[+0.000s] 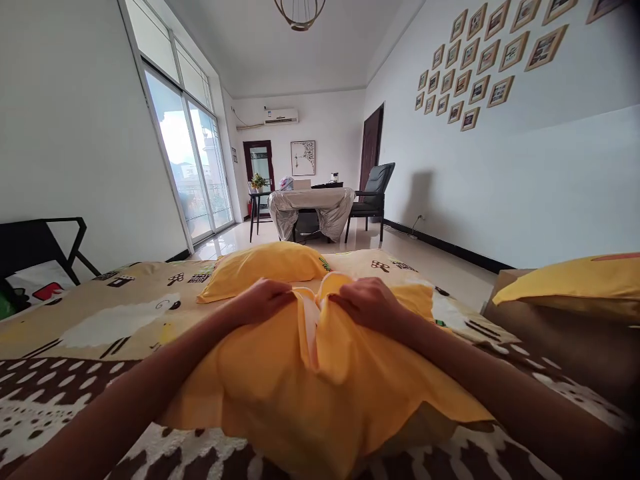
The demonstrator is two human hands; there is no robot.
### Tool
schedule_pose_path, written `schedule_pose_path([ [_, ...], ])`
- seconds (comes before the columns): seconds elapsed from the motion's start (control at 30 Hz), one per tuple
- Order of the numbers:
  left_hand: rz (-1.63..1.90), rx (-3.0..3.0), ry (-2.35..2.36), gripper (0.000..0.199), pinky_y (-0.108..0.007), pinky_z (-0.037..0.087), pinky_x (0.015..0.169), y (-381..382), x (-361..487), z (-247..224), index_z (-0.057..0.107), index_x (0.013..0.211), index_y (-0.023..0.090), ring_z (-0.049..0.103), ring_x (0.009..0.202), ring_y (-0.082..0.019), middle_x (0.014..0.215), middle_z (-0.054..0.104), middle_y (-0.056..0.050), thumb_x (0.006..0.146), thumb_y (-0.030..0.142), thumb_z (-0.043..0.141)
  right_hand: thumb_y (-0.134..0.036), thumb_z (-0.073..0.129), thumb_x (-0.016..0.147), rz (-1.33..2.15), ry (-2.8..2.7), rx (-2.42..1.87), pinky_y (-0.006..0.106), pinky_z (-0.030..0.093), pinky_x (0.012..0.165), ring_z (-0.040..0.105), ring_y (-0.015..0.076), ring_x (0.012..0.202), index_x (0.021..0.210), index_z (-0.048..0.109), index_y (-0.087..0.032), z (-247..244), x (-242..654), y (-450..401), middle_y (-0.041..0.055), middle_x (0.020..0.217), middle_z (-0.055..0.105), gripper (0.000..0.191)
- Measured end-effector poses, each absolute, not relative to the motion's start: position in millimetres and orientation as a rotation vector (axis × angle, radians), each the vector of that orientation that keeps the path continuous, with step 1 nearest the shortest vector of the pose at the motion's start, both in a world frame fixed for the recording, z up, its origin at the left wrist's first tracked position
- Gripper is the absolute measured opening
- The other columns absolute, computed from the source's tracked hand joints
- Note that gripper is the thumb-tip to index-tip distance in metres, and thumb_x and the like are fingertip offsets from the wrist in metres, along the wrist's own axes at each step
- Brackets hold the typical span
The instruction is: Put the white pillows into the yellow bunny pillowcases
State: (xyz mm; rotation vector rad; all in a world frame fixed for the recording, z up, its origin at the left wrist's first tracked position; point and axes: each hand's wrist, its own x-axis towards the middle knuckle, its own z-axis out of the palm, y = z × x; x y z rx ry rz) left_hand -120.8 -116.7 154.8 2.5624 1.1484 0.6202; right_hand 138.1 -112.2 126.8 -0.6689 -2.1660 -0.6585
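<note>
A yellow pillowcase (280, 380) spreads across the middle of the head view, over the patterned bed cover. Its opening faces up, and a paler inner edge shows in the gap. My left hand (263, 300) is closed on the fabric at the left side of that opening. On the right side, my right hand (370, 303) pinches the other edge, fingers curled over the cloth. Whether anything is inside the pillowcase I cannot tell. Just beyond my hands lies a plump yellow pillow (265, 263).
The bed cover (120, 323) has sheep and tree prints. Another yellow pillow (575, 280) rests on a brown surface at the right. A black metal frame (65, 233) stands at left. Farther off are a covered table (313, 199) and a black chair (373, 193).
</note>
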Motion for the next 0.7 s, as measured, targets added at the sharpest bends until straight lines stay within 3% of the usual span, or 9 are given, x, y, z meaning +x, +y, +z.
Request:
schedule_pose_path([
  [0.1,0.593,2.675,1.022,0.031,-0.022,0.031,0.057,-122,-92,148,0.044,0.060,0.017,0.037,0.059,-0.009,0.057,0.041,0.006,0.087,0.030,0.039,-0.034,0.043,0.095,-0.888,-2.128,-0.428,0.026,0.023,0.053,0.032,0.0087,0.044,0.054,0.044,-0.018,129,113,-125,-0.0048,0.045,0.042,0.044],
  [0.23,1.089,2.778,1.260,0.028,-0.022,0.029,0.055,-126,-107,158,0.039,0.060,0.019,0.035,0.055,-0.009,0.055,0.039,0.005,0.087,0.026,0.037,-0.033,0.048,0.093,-1.128,-2.035,-0.250,0.027,0.024,0.054,0.033,0.0101,0.046,0.050,0.043,-0.018,151,120,-125,-0.0039,0.044,0.042,0.045],
  [0.33,1.204,2.958,1.480,0.028,-0.024,0.027,0.055,-123,-155,173,0.040,0.060,0.019,0.033,0.053,-0.011,0.056,0.040,0.004,0.086,0.027,0.038,-0.034,0.049,0.092,-1.227,-2.016,-0.296,0.027,0.024,0.054,0.033,0.0104,0.046,0.049,0.043,-0.018,159,155,-108,-0.0029,0.044,0.043,0.045],
  [0.47,0.868,2.929,1.742,0.035,-0.025,0.027,0.056,-109,-224,173,0.043,0.059,0.019,0.034,0.053,-0.011,0.054,0.042,0.003,0.089,0.037,0.040,-0.037,0.038,0.095,-1.113,-2.254,-0.698,0.028,0.023,0.054,0.038,0.0115,0.046,0.055,0.051,-0.018,152,194,-84,0.0006,0.048,0.052,0.045],
  [0.63,0.078,2.598,1.706,0.045,-0.025,0.030,0.057,-99,-246,135,0.047,0.058,0.019,0.044,0.057,-0.013,0.059,0.052,0.001,0.088,0.050,0.037,-0.045,0.031,0.097,-0.571,-2.692,-1.220,0.028,0.020,0.052,0.050,0.0145,0.050,0.066,0.059,-0.017,133,180,-79,0.0047,0.058,0.062,0.050],
  [0.7,-0.052,2.479,1.711,0.048,-0.026,0.031,0.057,-101,-244,123,0.048,0.058,0.018,0.047,0.059,-0.014,0.062,0.054,-0.001,0.087,0.054,0.034,-0.043,0.030,0.097,-0.351,-2.758,-1.282,0.027,0.022,0.052,0.053,0.0152,0.054,0.065,0.059,-0.018,126,170,-78,0.0051,0.060,0.062,0.050],
])
